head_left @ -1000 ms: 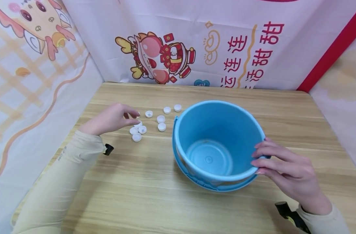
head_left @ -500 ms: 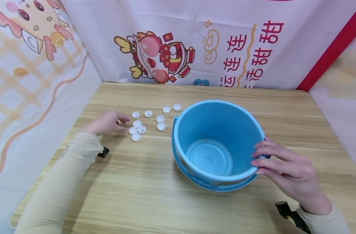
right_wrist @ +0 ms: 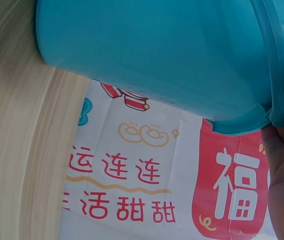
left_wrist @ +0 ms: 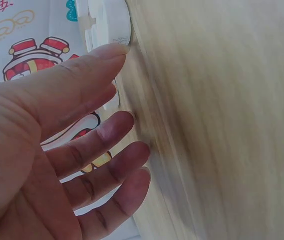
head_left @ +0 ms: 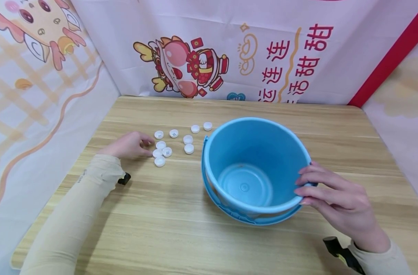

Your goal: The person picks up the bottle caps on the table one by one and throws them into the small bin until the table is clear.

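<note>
Several small white bottle caps [head_left: 159, 162] lie in a loose scatter on the wooden table, left of a blue bucket [head_left: 260, 145]. My left hand [head_left: 131, 145] is low over the table at the left side of the caps, its fingers loosely bent and parted. In the left wrist view, the thumb tip overlaps the edge of a white cap [left_wrist: 113, 22], and nothing is gripped between thumb and fingers. My right hand [head_left: 339, 202] grips the bucket's right rim, fingertips inside and the rest outside. The bucket is upright, with no caps visible inside.
The blue bucket handle [head_left: 243, 218] hangs down along the near side of the bucket. A printed cloth [head_left: 257, 49] closes off the back of the wooden table [head_left: 154, 233], and another printed cloth [head_left: 54, 114] stands along its left edge.
My left hand drew back left and down from above the caps, then shifted slightly right; two caps beside it moved a little right. The right hand and bucket kept still.
</note>
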{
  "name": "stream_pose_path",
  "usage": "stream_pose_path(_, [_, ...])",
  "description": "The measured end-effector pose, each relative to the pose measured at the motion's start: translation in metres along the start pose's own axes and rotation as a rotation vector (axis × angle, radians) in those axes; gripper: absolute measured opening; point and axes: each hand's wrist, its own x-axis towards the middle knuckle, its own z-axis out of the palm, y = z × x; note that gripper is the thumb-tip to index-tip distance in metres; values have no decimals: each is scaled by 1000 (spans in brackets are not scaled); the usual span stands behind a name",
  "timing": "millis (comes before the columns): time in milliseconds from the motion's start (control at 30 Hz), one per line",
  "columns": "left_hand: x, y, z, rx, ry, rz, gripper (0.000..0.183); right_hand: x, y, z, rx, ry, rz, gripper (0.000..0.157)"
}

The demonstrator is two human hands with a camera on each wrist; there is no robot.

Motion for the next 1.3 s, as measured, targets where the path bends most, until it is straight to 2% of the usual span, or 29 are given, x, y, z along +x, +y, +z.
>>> stream_pose_path(433, [-3, 14, 3, -12, -46, 49, 38, 5, -3, 2, -2, 6, 2, 25])
stream_pose_path(567, [-1, 15, 5, -13, -38, 71, 35, 4, -2, 2, -2, 6, 5, 25])
stream_pose_path(833, [1, 19, 6, -1, -37, 63, 33, 2, -1, 2, 3, 5, 3, 24])
stream_pose_path(1167, [4, 23, 9, 11, -23, 91, 28, 4, -2, 2, -6, 7, -6, 23])
stream_pose_path(1300, [3, 25, 10, 28, -10, 77, 26, -1, 0, -1, -4, -5, -1, 23])
